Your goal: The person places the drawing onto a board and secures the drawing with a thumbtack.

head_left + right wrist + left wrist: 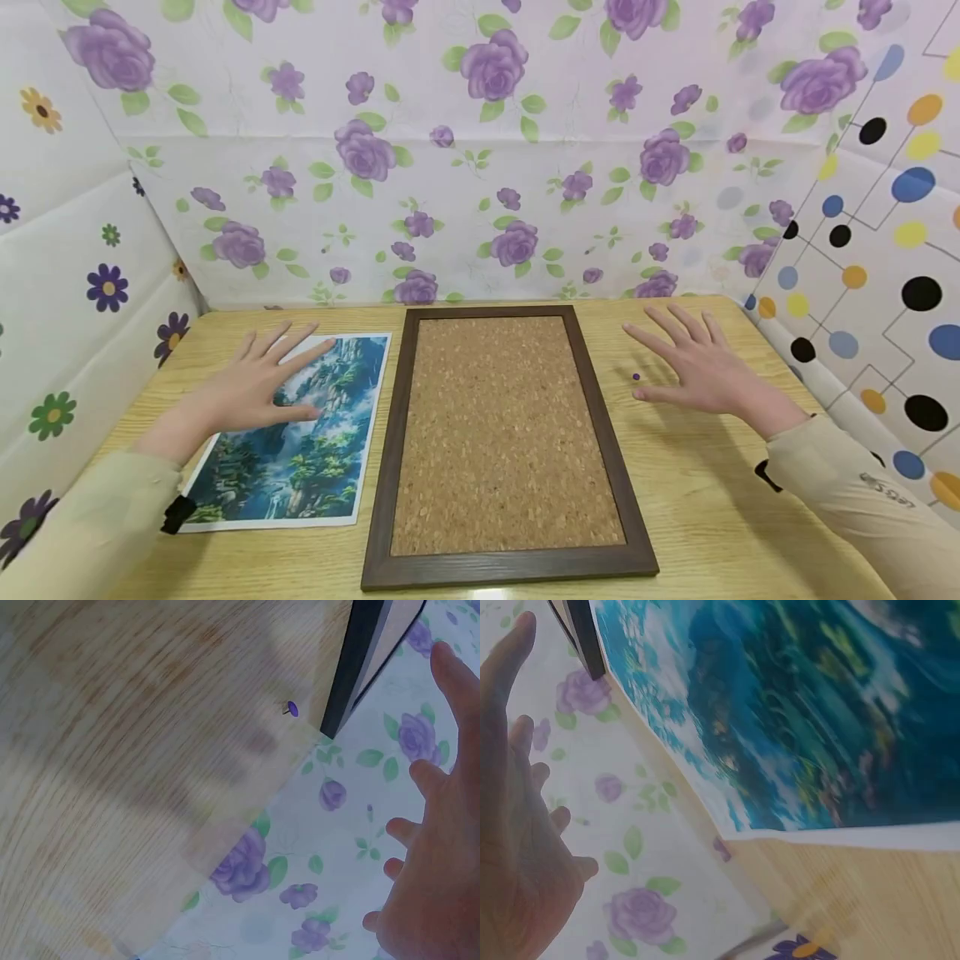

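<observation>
In the head view a cork board (506, 433) with a dark brown frame lies in the middle of the table. On its left is a printed landscape picture (322, 458) of misty cliffs and trees, with a white border. My left hand (251, 387) is spread above the picture's upper left part and holds nothing. To the right of the board, my right hand (697, 367) hovers with fingers spread, holding nothing. A small purple thumbtack (292, 709) lies on the wood near the board, close to the right thumb in the head view.
The light wood table (705, 483) is enclosed by a back wall cloth (465, 200) with purple roses. A flower-patterned cloth (67, 275) stands at the left, and a dotted cloth (892, 250) at the right.
</observation>
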{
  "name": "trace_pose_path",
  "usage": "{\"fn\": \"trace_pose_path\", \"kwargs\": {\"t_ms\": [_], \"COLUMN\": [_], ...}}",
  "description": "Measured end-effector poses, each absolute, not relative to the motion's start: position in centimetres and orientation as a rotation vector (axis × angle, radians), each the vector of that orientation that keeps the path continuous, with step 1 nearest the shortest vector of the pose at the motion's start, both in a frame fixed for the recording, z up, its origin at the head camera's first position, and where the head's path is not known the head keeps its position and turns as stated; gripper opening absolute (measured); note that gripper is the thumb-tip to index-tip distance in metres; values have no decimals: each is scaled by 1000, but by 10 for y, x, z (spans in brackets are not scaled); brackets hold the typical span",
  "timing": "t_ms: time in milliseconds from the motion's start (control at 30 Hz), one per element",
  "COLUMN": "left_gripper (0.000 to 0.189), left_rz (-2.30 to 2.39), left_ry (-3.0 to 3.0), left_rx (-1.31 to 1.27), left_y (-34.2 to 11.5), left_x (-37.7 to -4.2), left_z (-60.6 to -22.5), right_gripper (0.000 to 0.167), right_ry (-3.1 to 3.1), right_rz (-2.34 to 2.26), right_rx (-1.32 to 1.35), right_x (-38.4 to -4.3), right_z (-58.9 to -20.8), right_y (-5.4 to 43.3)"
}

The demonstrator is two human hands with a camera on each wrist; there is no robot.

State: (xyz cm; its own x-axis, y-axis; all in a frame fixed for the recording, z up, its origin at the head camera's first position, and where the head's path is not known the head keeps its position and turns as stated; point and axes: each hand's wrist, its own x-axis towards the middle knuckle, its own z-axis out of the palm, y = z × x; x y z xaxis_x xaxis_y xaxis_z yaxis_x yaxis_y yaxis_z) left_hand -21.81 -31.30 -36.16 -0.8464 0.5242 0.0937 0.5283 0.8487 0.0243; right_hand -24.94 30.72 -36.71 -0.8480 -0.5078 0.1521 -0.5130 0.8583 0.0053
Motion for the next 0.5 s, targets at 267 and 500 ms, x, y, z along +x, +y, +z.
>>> {"fn": "trace_pose_path", "kwargs": {"t_ms": [267, 500], "left_gripper": [94, 98], "left_rz": [-179, -191], "left_ry": [-2956, -2953], "left_rx": [-787, -765], "left_y": [-327, -334], "left_x": [-211, -206], "left_z": [-364, -365], "right_gripper": [85, 82], "right_ry": [-2887, -2895], "right_rz": [67, 85], "right_rx": [798, 792], "right_x": [-252, -252], "right_z": [-364, -365], "right_y": [302, 302]}}
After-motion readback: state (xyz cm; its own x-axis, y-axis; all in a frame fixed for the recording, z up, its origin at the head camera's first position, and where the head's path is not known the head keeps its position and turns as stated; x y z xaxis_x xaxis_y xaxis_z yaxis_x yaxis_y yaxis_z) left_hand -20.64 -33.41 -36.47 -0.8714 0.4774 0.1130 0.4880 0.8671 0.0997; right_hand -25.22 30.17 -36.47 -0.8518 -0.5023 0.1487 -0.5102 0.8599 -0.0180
